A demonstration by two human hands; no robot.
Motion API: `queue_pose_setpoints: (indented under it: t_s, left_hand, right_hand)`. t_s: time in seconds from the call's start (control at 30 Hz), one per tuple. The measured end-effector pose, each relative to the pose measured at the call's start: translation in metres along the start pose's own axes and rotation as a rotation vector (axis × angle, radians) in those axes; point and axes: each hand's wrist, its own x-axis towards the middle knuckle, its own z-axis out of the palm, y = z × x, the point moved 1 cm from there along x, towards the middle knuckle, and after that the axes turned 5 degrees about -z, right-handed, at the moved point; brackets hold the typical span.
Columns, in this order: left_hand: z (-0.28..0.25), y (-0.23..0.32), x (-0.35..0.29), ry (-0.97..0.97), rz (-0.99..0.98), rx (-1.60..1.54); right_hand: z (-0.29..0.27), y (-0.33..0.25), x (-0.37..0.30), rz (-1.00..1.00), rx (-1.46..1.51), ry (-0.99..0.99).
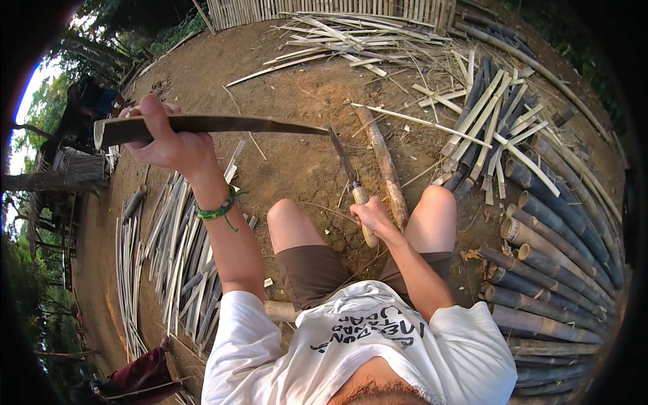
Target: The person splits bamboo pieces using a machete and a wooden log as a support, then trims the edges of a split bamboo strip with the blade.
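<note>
A long, dark split bamboo piece (223,124) is gripped near its thick end by my left hand (169,138), raised at the left with the thumb over the bamboo. It narrows toward the right, where its far end meets the blade of a knife (343,156). My right hand (373,214) is wrapped around the knife's long pale wooden handle, in front of my knees. The blade points up and away, its tip at the bamboo's thin end; whether it cuts in there I cannot tell.
A log (383,162) lies on the dirt just beyond my right hand. Split bamboo strips (185,253) are piled at the left, with more strips (344,40) at the far side. Thick bamboo poles (547,277) are stacked at the right. A bamboo fence (270,10) stands at the back.
</note>
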Motion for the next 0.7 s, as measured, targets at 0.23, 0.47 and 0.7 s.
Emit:
queue_pose_setpoints:
  t_s: [0.23, 0.47, 0.7]
  left_hand:
    - [0.043, -0.058, -0.003, 0.011, 0.146, 0.404]
    - [0.054, -0.105, -0.07, -0.4, -0.055, 0.195]
    - [0.051, -0.094, -0.099, -0.565, -0.068, 0.16]
  right_hand:
    - [-0.024, -0.089, -0.024, -0.228, 0.102, 0.03]
    - [-0.055, -0.169, -0.092, -0.523, 0.184, 0.019]
    - [-0.054, -0.224, -0.154, -0.647, -0.018, 0.029]
